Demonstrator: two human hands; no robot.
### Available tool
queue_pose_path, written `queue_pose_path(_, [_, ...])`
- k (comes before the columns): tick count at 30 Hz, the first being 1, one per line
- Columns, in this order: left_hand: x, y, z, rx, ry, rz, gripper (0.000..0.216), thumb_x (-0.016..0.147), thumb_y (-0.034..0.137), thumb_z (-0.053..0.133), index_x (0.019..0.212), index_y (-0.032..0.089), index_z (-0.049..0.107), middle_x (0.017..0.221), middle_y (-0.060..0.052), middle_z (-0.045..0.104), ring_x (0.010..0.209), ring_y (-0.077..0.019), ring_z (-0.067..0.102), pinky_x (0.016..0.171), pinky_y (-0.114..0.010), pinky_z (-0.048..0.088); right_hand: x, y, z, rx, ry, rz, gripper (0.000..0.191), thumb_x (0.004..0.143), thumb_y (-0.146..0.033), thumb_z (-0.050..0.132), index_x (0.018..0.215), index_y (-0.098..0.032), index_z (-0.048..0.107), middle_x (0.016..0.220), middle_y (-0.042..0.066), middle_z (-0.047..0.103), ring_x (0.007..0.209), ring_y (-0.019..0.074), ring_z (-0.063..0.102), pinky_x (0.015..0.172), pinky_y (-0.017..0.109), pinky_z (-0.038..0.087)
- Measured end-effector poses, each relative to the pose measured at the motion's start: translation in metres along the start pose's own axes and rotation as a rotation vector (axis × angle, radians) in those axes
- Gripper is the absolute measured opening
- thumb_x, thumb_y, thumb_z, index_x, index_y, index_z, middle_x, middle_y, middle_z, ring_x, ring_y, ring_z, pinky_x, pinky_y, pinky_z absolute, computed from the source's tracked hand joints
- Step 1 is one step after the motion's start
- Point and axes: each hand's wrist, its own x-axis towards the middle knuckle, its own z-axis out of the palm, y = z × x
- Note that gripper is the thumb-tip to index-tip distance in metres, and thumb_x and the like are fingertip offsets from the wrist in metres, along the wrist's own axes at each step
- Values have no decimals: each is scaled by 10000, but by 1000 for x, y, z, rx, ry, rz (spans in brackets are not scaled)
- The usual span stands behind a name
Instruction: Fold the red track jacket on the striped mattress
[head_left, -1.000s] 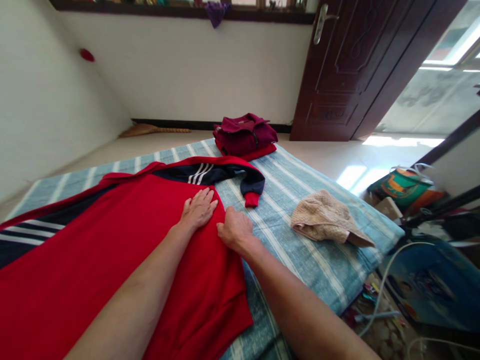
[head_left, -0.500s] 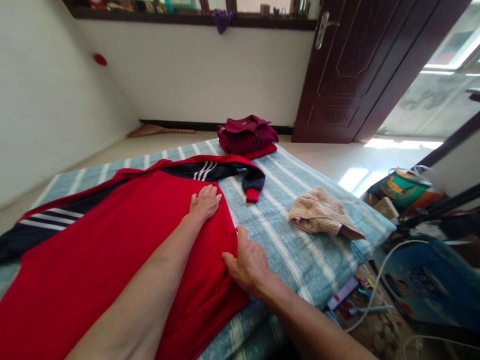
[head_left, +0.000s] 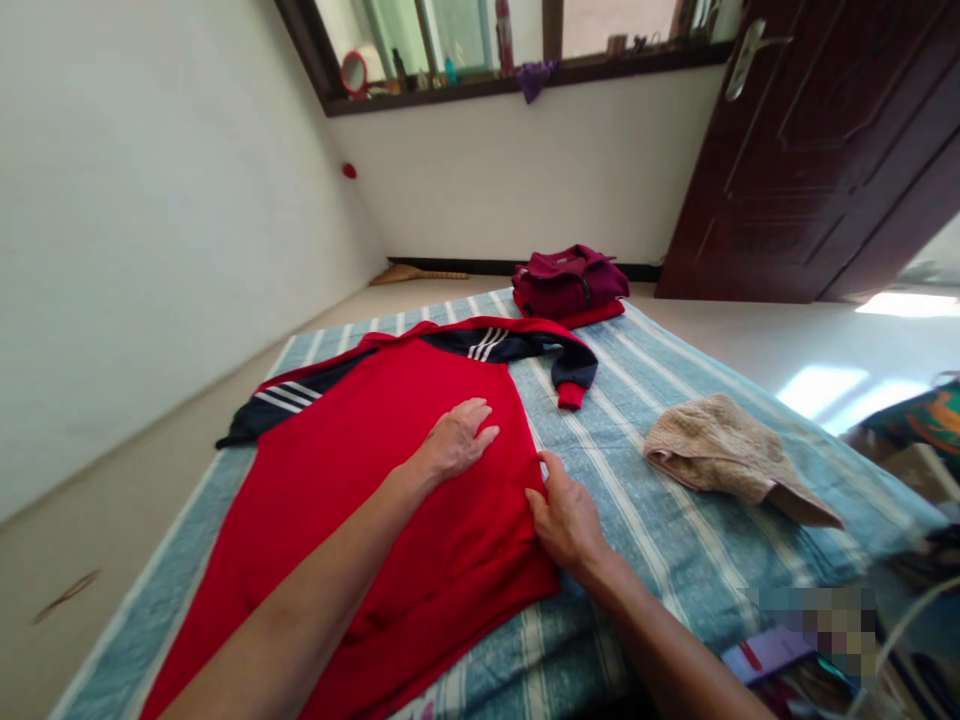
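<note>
Working surface: blue cloth cover with white stripes (head_left: 607, 440), lying mostly flat, slight creases near the front edge. On it, spread out across the middle and left, lies a red fabric jacket with navy sleeves and triple white stripes (head_left: 337, 460), hem toward the wearer; its far-side sleeve curves to a red ribbed cuff. Left hand (head_left: 459, 438): palm down over the red body, fingers extended, thumb apart; contact pressure cannot be judged. Right hand (head_left: 566, 510): at the jacket's side edge, thumb on the red cloth, forefinger along the border, tips apart; whether cloth is pinched cannot be told. To the right, well apart from the jacket, sits a crumpled beige textured cloth item (head_left: 712, 445). At the far corner, a folded maroon garment (head_left: 574, 275) rests on bright red folded cloth (head_left: 600, 312). Room: white walls (head_left: 540, 180), black baseboard (head_left: 491, 267), pale floor (head_left: 720, 330) with sunlit patches on the right. A tan broom (head_left: 409, 274) lies along the far wall. Above, a dark brown windowsill (head_left: 465, 92) carries a round red-framed mirror (head_left: 354, 73) and small containers; a purple cloth (head_left: 534, 82) hangs over its edge. Dark red panelled door (head_left: 795, 180), upper right, with a silver handle (head_left: 742, 60).
</note>
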Motion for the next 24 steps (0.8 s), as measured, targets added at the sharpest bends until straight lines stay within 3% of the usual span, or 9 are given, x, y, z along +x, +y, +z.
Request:
queue_pose_path(3, [-64, 1, -13, -74, 85, 120, 384, 901, 352, 428, 1152, 108, 585, 1257, -124, 579, 1202, -198, 502, 1033, -333, 399, 0, 8, 5, 64, 25, -42, 444, 843, -217, 433, 1283, -165, 407, 761, 33, 640, 738, 210, 614, 649, 278, 388])
queue_pose_path(7, [-148, 14, -23, -98, 214, 165, 324, 917, 319, 428, 1142, 150, 589, 1209, -105, 615, 1154, -204, 546, 970, -357, 475, 1, 18, 9, 175, 64, -100, 439, 817, -246, 423, 1248, -164, 446, 678, 3, 597, 635, 192, 576, 599, 272, 373])
queue_pose_path(11, [-206, 38, -21, -52, 292, 168, 292, 886, 234, 483, 1148, 152, 580, 1204, -116, 615, 1153, -212, 548, 950, -348, 495, 0, 22, 9, 242, 91, -141, 446, 789, -290, 422, 1212, -158, 477, 598, -32, 546, 548, 173, 526, 548, 266, 347])
queue_pose_path(16, [-239, 62, -4, -25, 318, 106, 336, 827, 169, 522, 1159, 175, 572, 1238, -121, 592, 1168, -245, 536, 942, -395, 501, -3, 23, 8, 254, 103, -157, 456, 776, -324, 423, 1190, -147, 492, 526, -62, 487, 513, 170, 504, 526, 269, 338])
queue_pose_path(24, [-243, 74, 16, 35, 379, 38, 349, 792, 76, 456, 1104, 163, 586, 1216, -117, 606, 1153, -242, 548, 931, -425, 509, -7, 28, 11, 173, 144, -174, 452, 807, -335, 416, 1219, -155, 466, 620, -27, 556, 602, 199, 583, 587, 299, 412])
